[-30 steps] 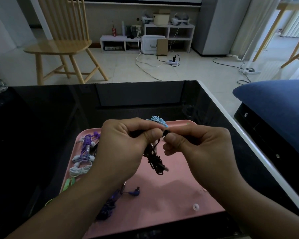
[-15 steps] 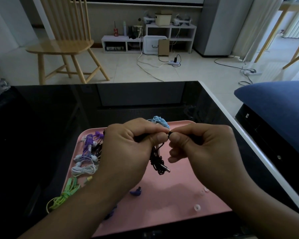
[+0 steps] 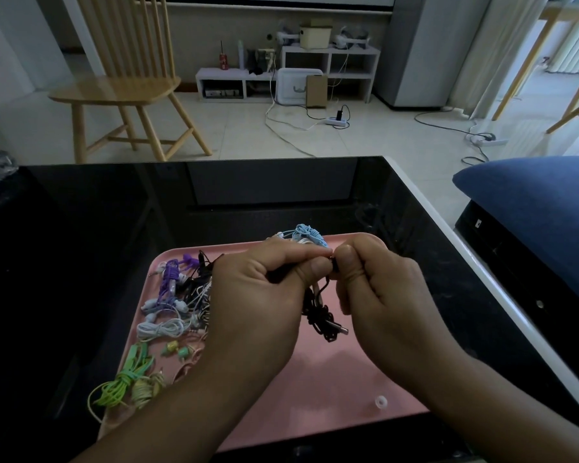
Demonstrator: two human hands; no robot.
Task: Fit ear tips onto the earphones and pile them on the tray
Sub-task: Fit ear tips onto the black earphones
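Above the pink tray (image 3: 341,389) my left hand (image 3: 261,295) grips a black earphone, whose bundled cable and plug (image 3: 325,317) hang below my fingers. My right hand (image 3: 378,292) pinches a small black ear tip (image 3: 333,265) against the earbud held at my left thumb. The earbud itself is mostly hidden by my fingers. On the tray's left side lie purple earphones (image 3: 171,279), white earphones (image 3: 161,329) and green earphones (image 3: 124,382). A light blue pair (image 3: 306,233) lies at the tray's far edge. A loose white ear tip (image 3: 380,402) rests near the tray's front right.
The tray sits on a glossy black table (image 3: 114,212) with a white right edge. A blue cushion (image 3: 542,202) lies to the right. A wooden chair (image 3: 127,81), a low white shelf and cables on the floor stand beyond the table.
Both hands have stayed together over the tray, working the ear tip at the earbud. The view shifted slightly, so more of the green and white earphones shows at the left.
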